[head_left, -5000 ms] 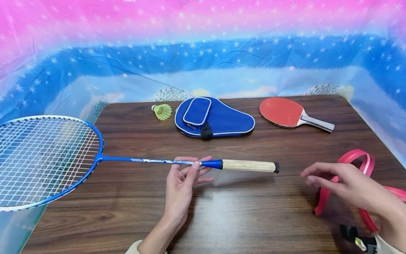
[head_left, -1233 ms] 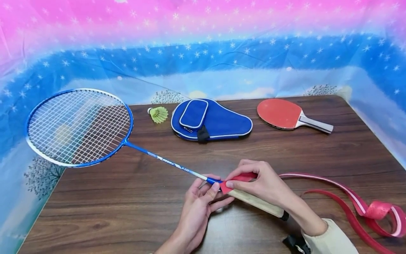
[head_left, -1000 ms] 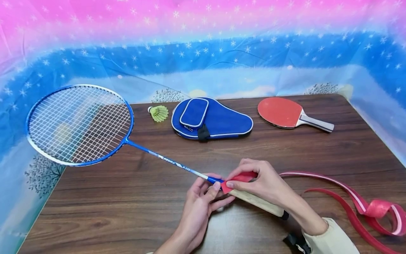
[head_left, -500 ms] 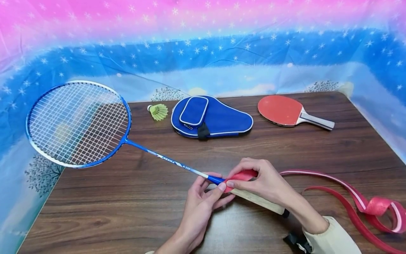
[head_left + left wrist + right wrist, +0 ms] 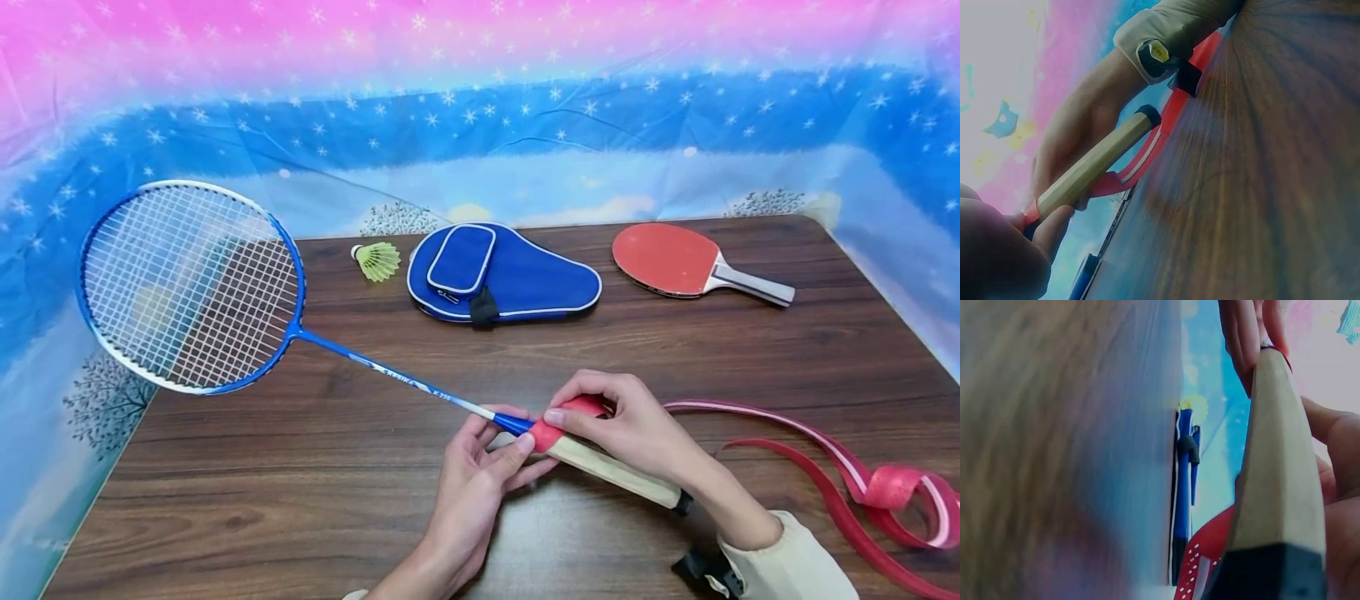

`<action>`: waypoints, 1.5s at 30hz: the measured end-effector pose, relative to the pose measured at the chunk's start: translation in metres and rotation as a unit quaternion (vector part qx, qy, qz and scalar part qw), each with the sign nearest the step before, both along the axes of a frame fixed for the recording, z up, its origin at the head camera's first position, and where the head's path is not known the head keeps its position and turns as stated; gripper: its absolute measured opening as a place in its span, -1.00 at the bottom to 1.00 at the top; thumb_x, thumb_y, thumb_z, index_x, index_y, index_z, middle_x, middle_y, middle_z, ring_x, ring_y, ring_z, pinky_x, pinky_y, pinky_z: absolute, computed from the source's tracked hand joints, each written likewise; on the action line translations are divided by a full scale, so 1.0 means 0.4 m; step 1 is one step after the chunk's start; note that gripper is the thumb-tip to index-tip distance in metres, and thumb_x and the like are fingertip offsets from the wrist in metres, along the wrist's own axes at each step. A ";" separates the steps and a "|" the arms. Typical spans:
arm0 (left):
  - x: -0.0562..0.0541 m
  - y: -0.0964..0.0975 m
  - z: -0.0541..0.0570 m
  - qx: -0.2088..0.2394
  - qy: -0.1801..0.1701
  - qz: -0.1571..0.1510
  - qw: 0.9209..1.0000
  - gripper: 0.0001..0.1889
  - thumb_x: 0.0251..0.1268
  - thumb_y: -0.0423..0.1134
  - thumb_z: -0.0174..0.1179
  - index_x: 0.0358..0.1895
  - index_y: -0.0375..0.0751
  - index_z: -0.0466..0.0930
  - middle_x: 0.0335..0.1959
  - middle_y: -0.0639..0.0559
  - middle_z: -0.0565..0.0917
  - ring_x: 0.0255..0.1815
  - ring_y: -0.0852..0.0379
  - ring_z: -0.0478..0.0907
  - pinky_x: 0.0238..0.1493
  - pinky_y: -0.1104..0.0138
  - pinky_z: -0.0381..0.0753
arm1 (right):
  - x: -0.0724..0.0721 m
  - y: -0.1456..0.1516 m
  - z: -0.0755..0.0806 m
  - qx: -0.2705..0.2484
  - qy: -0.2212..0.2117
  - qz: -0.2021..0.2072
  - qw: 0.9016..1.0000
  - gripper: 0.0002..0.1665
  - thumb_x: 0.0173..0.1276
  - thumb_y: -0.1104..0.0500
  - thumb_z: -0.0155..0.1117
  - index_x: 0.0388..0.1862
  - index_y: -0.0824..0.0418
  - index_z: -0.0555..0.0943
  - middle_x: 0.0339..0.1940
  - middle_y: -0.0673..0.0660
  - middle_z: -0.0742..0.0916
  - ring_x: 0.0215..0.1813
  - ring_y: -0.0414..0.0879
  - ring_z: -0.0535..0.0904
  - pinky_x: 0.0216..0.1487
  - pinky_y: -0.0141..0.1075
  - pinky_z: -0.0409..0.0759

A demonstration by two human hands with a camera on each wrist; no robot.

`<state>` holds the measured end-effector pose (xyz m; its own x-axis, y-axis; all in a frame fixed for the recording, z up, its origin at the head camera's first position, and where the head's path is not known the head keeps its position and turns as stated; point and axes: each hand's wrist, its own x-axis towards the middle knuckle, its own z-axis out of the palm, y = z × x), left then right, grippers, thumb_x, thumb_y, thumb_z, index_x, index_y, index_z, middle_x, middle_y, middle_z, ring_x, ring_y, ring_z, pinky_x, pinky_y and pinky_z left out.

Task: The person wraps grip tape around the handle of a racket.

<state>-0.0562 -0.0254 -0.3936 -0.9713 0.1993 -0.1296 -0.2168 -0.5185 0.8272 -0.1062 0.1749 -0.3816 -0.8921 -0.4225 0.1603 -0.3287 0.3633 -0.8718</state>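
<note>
A blue and white badminton racket [image 5: 408,382] slants across the head view, its strung head at the left and its bare pale handle [image 5: 615,473] toward the right. My left hand [image 5: 472,492] holds it where the blue cone meets the handle, thumb on the red grip tape [image 5: 546,435] there. With thumb and fingers my right hand [image 5: 637,425] pinches that tape just above the handle's upper end. From the right hand the tape runs off in a loose curl to the right. In the left wrist view the handle [image 5: 1100,159] ends in a black cap [image 5: 1149,115].
Along the back of the brown table [image 5: 262,492] lie a yellow shuttlecock [image 5: 377,261], a blue paddle case [image 5: 517,275] and a red table tennis paddle [image 5: 667,258]. Coiled tape [image 5: 892,487] rests at the right. A patterned cloth [image 5: 480,117] rises behind the table.
The right hand came from the right side to the racket with the tape, and the racket tilted. Lately the tape end has come to lie across the handle's top under the left thumb.
</note>
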 end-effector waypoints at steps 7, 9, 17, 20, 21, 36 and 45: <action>0.001 0.001 -0.003 -0.004 0.001 0.004 1.000 -0.70 0.36 -0.53 0.11 0.11 -0.47 0.39 0.06 -0.36 0.42 0.05 -0.23 0.60 0.02 0.00 0.60 | 0.007 -0.010 0.002 0.002 -0.049 -0.002 0.999 -0.94 0.33 -0.01 0.37 -0.23 -0.14 0.70 -0.33 -0.07 0.72 -0.27 -0.10 0.61 -0.24 -0.25 0.57; 0.000 0.000 -0.004 -0.005 -0.001 0.003 1.000 -0.70 0.36 -0.53 0.11 0.12 -0.47 0.39 0.05 -0.36 0.40 0.05 -0.24 0.60 0.02 0.00 0.60 | 0.007 -0.011 0.002 0.003 -0.060 0.003 0.998 -0.93 0.34 -0.02 0.36 -0.22 -0.14 0.70 -0.32 -0.07 0.72 -0.24 -0.09 0.62 -0.20 -0.23 0.57; -0.004 -0.006 -0.008 -0.019 -0.011 -0.004 1.000 -0.57 0.35 -0.56 0.11 0.26 -0.35 0.39 0.07 -0.38 0.41 -0.01 -0.21 0.63 -0.01 0.00 0.61 | 0.006 -0.009 -0.004 0.009 -0.101 0.023 0.995 -0.88 0.36 -0.05 0.33 -0.16 -0.15 0.72 -0.27 -0.07 0.73 -0.20 -0.08 0.60 -0.17 -0.23 0.55; -0.005 -0.007 -0.010 -0.011 -0.007 0.000 1.000 -0.52 0.34 -0.58 0.10 0.30 -0.32 0.37 0.14 -0.42 0.36 0.00 -0.21 0.62 -0.01 -0.01 0.61 | 0.009 -0.014 -0.006 -0.024 -0.140 0.040 0.989 -0.86 0.40 -0.01 0.29 -0.13 -0.06 0.69 -0.25 0.04 0.73 -0.26 -0.02 0.65 -0.22 -0.19 0.64; -0.006 -0.007 -0.011 -0.008 -0.007 0.001 1.000 -0.51 0.33 -0.58 0.10 0.32 -0.31 0.37 0.15 -0.43 0.35 0.00 -0.21 0.62 -0.01 -0.01 0.61 | 0.010 -0.016 -0.006 -0.039 -0.157 0.048 0.986 -0.84 0.42 0.01 0.27 -0.11 -0.01 0.67 -0.24 0.09 0.72 -0.27 0.03 0.67 -0.24 -0.15 0.67; -0.012 -0.005 -0.004 -0.020 -0.036 0.001 0.999 -0.56 0.36 -0.52 0.13 0.28 -0.33 0.38 0.08 -0.34 0.43 0.01 -0.22 0.62 -0.03 0.01 0.63 | 0.017 -0.017 -0.004 -0.068 -0.183 0.048 0.980 -0.77 0.47 0.02 0.21 -0.02 0.07 0.64 -0.22 0.21 0.67 -0.62 0.18 0.59 -0.62 0.02 0.62; -0.014 -0.008 -0.019 -0.056 -0.014 0.035 0.998 -0.55 0.23 -0.46 0.30 0.16 -0.39 0.39 0.02 -0.27 0.64 -0.13 -0.12 0.68 -0.12 0.01 0.66 | 0.015 -0.019 -0.006 -0.066 -0.167 0.017 0.984 -0.78 0.40 0.00 0.30 -0.10 0.08 0.66 -0.28 0.19 0.68 -0.58 0.17 0.61 -0.61 0.01 0.62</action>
